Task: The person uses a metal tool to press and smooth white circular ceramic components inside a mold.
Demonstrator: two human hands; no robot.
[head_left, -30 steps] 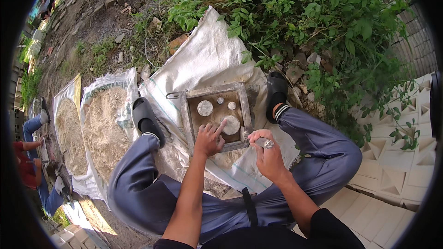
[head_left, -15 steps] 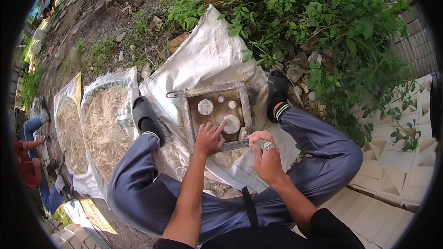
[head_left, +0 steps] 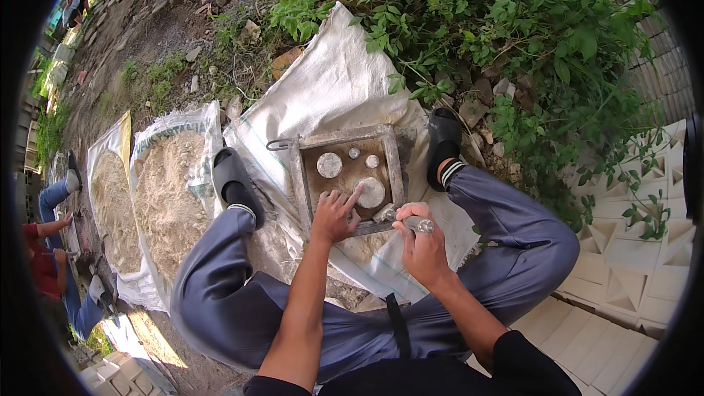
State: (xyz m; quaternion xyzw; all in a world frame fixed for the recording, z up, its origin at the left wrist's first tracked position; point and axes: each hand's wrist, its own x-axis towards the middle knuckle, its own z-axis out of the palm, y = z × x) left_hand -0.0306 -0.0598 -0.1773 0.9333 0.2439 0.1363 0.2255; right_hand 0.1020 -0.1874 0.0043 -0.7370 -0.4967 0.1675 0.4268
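A small metal tool [head_left: 416,223] is being gripped tight in the right hand [head_left: 422,249], just beside the square mould [head_left: 345,176]. The left hand [head_left: 334,214] is being rested open, w/ one finger on a grey disc [head_left: 370,192] inside. Beyond, white sacking [head_left: 330,95] is being used under the mould.

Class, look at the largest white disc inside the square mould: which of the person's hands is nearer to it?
Left. The left hand has its forefinger on the largest white disc. The right hand is just outside the square mould, holding a small tool, apart from the disc.
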